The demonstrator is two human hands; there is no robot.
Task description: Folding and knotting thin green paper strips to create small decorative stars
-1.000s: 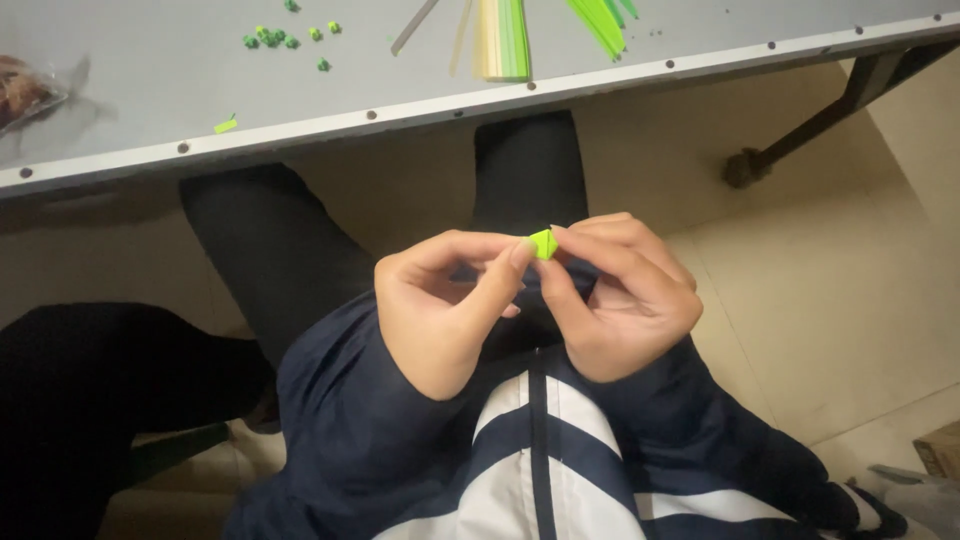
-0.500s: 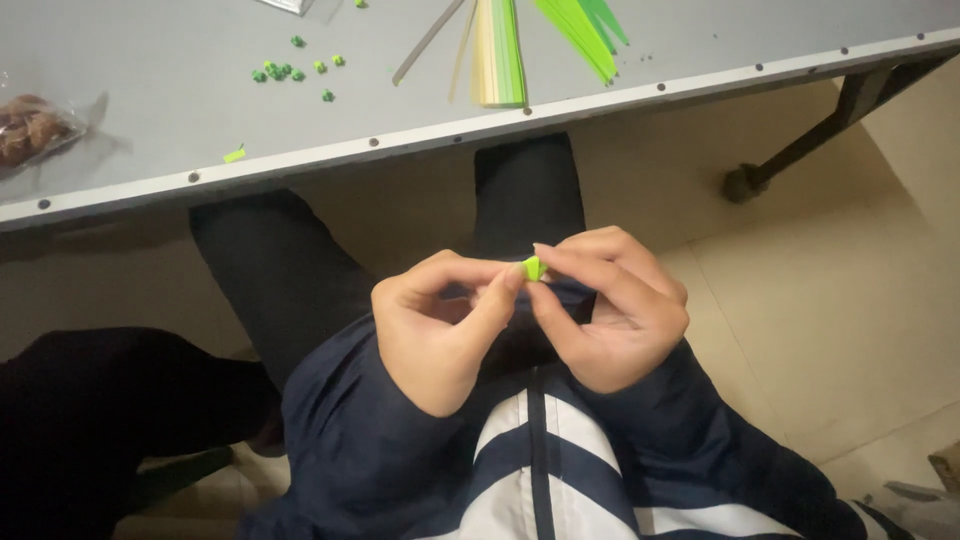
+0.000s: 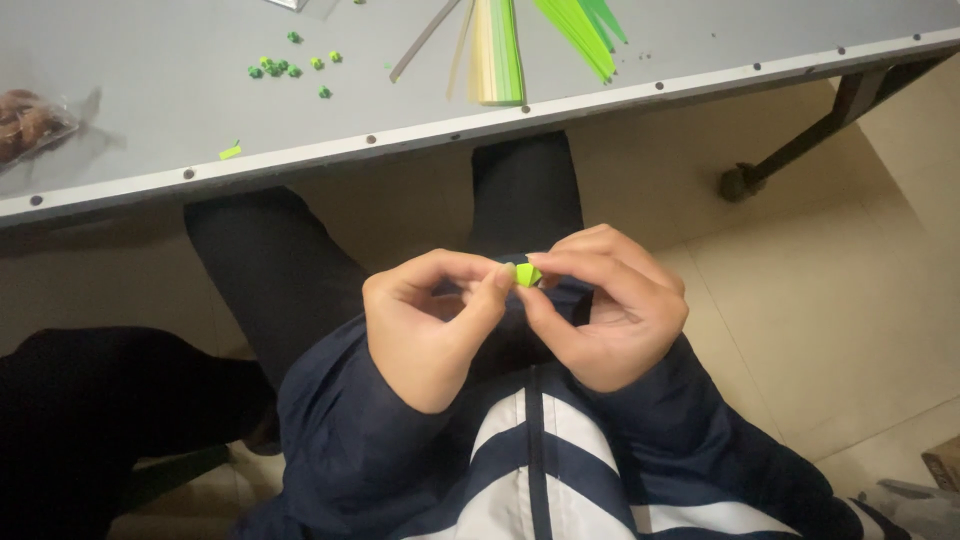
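**Small green paper piece pinched between both hands over the lap**

The left hand (image 3: 425, 325) and the right hand (image 3: 605, 310) meet in front of the person's body, below the near edge of the worktop (image 3: 120, 90). Between their fingertips sits a tiny folded green paper piece (image 3: 527, 274). The left hand closes on it from the left with thumb and forefinger; the right hand closes on it from the right, its fingers curled tightly over the top. Both hands are narrow, holding the paper piece.

The piece is small and stubby. Its visible part looks roughly wedge-shaped, with the long axis running left to right between the two hands and slightly tilted; which end is the tip cannot be told at this size.

Beneath the hands lie a dark blue jacket (image 3: 400, 460) with white stripes and dark trousers (image 3: 270, 270).

On the worktop, far from the hands, a fan of long paper strips (image 3: 520, 40) spreads in pale yellow and bright green, pointing towards the near edge. To the left of them lies a scatter of small green folded bits (image 3: 285, 68), and a single green scrap (image 3: 230, 152) rests nearer the edge. At the far left edge sits a clear bag (image 3: 30, 125) with brownish contents.
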